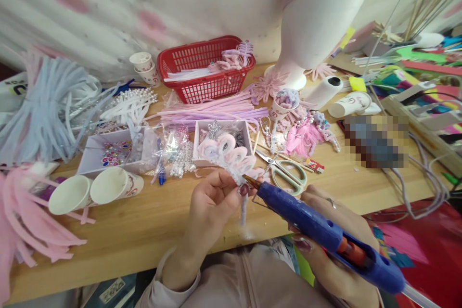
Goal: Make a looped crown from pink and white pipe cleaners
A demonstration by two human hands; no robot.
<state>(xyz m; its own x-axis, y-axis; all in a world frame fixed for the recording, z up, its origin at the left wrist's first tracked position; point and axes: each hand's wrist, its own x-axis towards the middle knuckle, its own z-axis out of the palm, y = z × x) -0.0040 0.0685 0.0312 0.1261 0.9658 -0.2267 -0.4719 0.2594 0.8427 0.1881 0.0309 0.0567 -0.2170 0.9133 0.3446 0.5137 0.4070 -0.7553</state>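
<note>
We are pinching the fuzzy looped piece point(238, 156) in our left hand point(212, 202), fanning it out beyond the fingers, and gripping the blue glue gun point(301, 211) in our right hand point(348, 219) — ideally steering its nozzle point(253, 182), probably hot, clear of the left hand's skin.

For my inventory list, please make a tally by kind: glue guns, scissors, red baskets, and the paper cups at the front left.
Glue gun: 1
Scissors: 1
Red basket: 1
Front-left paper cups: 2 visible
Total: 5
</note>
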